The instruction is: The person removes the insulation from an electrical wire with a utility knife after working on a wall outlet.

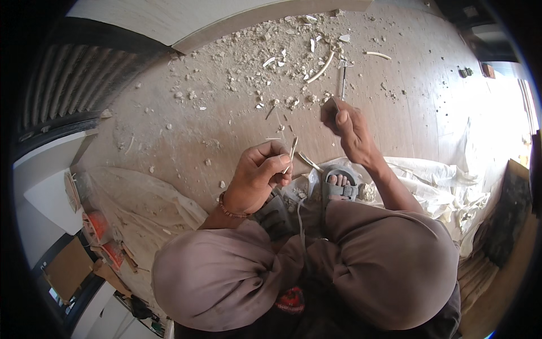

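My left hand (264, 169) pinches a thin, pale strip (293, 148) between thumb and fingers; its upper end points away from me. Further forward and to the right, my right hand (349, 125) grips a flat brownish piece (332, 112) that looks like folded sandpaper. Just beyond it a slim metal screwdriver-like rod (344, 80) lies on the floor. Between my hands, near my sandal (338, 186), lies another slender piece (310, 162) with a pale end. A curved cream tube (321, 68) rests among the rubble.
Broken plaster rubble (237, 63) and dust cover the far floor, with a second short tube (378, 55) at the right. Dusty plastic sheeting (144, 195) spreads at the left, and more sheeting (423, 173) lies at the right. Red objects (96, 226) stand at the left edge.
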Demonstrator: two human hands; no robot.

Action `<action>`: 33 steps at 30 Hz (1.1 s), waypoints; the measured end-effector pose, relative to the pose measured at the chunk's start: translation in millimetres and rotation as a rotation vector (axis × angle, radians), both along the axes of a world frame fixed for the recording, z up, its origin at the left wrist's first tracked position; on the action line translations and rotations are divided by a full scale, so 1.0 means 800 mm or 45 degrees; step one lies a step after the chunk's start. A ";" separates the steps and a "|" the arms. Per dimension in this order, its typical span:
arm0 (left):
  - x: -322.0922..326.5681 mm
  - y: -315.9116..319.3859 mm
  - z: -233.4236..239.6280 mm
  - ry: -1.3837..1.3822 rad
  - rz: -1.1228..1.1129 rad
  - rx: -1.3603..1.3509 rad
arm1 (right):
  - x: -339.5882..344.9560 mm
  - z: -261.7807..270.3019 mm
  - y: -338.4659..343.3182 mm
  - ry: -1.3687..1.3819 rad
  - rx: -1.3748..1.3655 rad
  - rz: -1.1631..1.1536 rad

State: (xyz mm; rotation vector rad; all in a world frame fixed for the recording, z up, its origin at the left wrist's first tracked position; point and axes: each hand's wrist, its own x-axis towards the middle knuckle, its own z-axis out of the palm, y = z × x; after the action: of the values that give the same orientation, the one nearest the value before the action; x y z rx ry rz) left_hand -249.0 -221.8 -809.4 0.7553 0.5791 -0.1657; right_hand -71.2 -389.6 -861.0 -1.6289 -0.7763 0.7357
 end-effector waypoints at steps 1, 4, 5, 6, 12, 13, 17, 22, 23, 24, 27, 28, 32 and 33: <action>0.001 -0.001 -0.002 0.001 0.009 0.054 | -0.010 0.017 0.006 0.091 0.036 0.024; 0.006 -0.004 -0.002 -0.055 -0.056 0.257 | -0.020 0.046 0.016 0.245 0.093 0.122; 0.007 -0.005 -0.004 -0.079 -0.059 0.289 | -0.021 0.052 0.018 0.208 0.034 0.155; 0.007 -0.006 -0.007 -0.101 -0.061 0.325 | -0.021 0.057 0.020 0.173 -0.022 0.188; 0.006 -0.004 -0.010 -0.136 -0.140 0.503 | -0.009 0.030 0.023 -0.398 0.011 -0.034; 0.005 -0.003 -0.009 -0.124 -0.144 0.512 | -0.001 0.030 0.021 -0.394 -0.132 -0.136; 0.003 -0.002 -0.014 -0.113 -0.105 0.467 | 0.005 0.061 0.017 -0.438 0.212 0.200; 0.007 -0.009 -0.015 -0.108 -0.036 0.322 | -0.007 0.051 0.013 -0.526 0.145 0.322; 0.007 -0.008 -0.015 -0.119 -0.066 0.424 | -0.007 0.052 0.013 -0.539 0.143 0.338; 0.007 -0.008 -0.014 -0.129 -0.096 0.525 | -0.008 0.054 0.013 -0.552 0.139 0.353; 0.003 -0.002 -0.016 -0.150 -0.188 0.729 | -0.013 0.048 0.016 -0.550 0.073 0.282; 0.002 -0.002 -0.016 -0.157 -0.219 0.779 | -0.014 0.043 0.016 -0.544 0.040 0.239; 0.002 -0.005 -0.015 -0.163 -0.109 0.777 | 0.014 0.028 0.014 -0.353 -0.278 -0.251; 0.001 -0.005 -0.018 -0.180 -0.092 0.778 | 0.018 0.032 0.009 -0.331 -0.259 -0.231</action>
State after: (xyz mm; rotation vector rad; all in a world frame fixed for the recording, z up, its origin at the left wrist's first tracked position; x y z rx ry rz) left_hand -248.1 -225.4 -823.9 1.3700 0.4678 0.0034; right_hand -56.5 -382.3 -835.4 -1.9781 -0.7418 0.4904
